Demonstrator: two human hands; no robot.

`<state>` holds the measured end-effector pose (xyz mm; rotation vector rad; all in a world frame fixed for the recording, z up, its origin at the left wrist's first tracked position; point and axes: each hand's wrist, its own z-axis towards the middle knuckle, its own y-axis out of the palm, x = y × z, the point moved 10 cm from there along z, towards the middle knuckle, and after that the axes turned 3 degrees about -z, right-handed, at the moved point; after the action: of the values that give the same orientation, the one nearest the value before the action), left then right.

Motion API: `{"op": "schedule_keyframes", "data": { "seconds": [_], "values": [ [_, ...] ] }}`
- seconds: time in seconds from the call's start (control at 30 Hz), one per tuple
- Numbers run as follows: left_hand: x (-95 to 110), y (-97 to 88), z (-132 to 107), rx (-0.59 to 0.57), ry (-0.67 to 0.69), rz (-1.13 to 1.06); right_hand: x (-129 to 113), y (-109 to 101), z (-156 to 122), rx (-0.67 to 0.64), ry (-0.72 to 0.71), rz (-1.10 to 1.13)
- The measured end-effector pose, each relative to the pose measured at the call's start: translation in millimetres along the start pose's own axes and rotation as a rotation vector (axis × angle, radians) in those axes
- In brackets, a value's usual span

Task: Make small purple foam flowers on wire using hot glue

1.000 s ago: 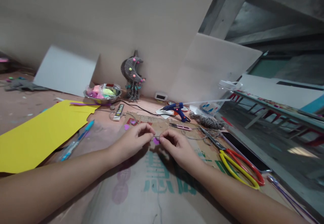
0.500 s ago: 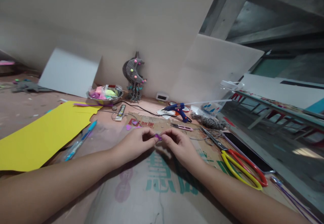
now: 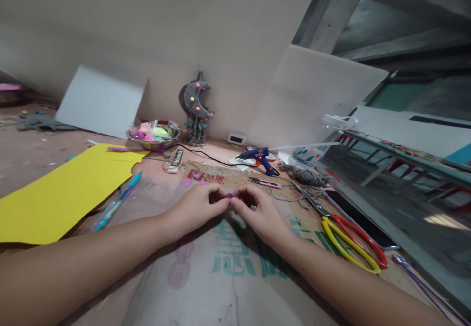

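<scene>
Workshop floor, pale boards leaning on the wall behind, flattened brown cardboard sheet (image 3: pixel 235 277) under my arms. Print on the cardboard: large teal characters near my wrists and a small red mark by its far edge, neither legible to me from here. Counts: one yellow paper sheet (image 3: pixel 62 193) on my left, one blue pen (image 3: pixel 117 201) just beside it, one metal bowl (image 3: pixel 152 137) of pastel scraps, one grey crescent-moon ornament (image 3: pixel 196 102) with coloured dots standing against the wall, one blue glue gun (image 3: pixel 259 156) with black cord, one pink cutter (image 3: pixel 264 183), one bundle of grey twine (image 3: pixel 303 175), one pair of scissors (image 3: pixel 346 235) with a red and a yellow handle, one dark phone (image 3: pixel 362 225) just beyond them. Both forearms stretched forward, converging at centre. My left hand (image 3: pixel 196 208) and right hand (image 3: pixel 257 210) meet fingertip to fingertip, fingers curled in, thumb and forefinger of each closed in a pinch on one small purple piece (image 3: pixel 230 196) held between them just above the cardboard. What the piece is made of I can't tell, mostly hidden by my fingers
</scene>
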<state>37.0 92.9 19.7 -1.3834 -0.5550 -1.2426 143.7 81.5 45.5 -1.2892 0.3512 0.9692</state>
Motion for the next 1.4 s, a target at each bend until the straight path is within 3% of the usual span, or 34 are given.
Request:
{"op": "schedule_keyframes", "data": {
  "seconds": [0.3, 0.53, 0.73, 0.83, 0.97, 1.1, 1.4],
  "values": [
    [0, 0.5, -1, 0.005, 0.001, -0.025, 0, -2, -1, 0.006, 0.013, 0.041],
    [-1, -0.7, -2, 0.011, -0.028, -0.056, 20, 3, 1, -0.022, 0.146, 0.253],
    [-2, -1.8, -3, 0.022, -0.046, -0.076, 23, -35, -1, 0.315, 0.061, 0.373],
    [-3, -1.3, -2, 0.021, -0.057, -0.083, 22, -30, 2, 0.241, 0.054, 0.424],
    [-2, -0.8, -2, 0.017, -0.057, -0.085, 18, -22, 4, 0.141, 0.066, 0.308],
    [-2, -1.2, -2, 0.019, -0.057, -0.091, 27, -18, 4, 0.126, 0.139, 0.218],
    [-6, -0.3, -1, 0.020, -0.059, -0.112, 29, -3, 6, 0.059, 0.162, 0.347]
  ]
}}
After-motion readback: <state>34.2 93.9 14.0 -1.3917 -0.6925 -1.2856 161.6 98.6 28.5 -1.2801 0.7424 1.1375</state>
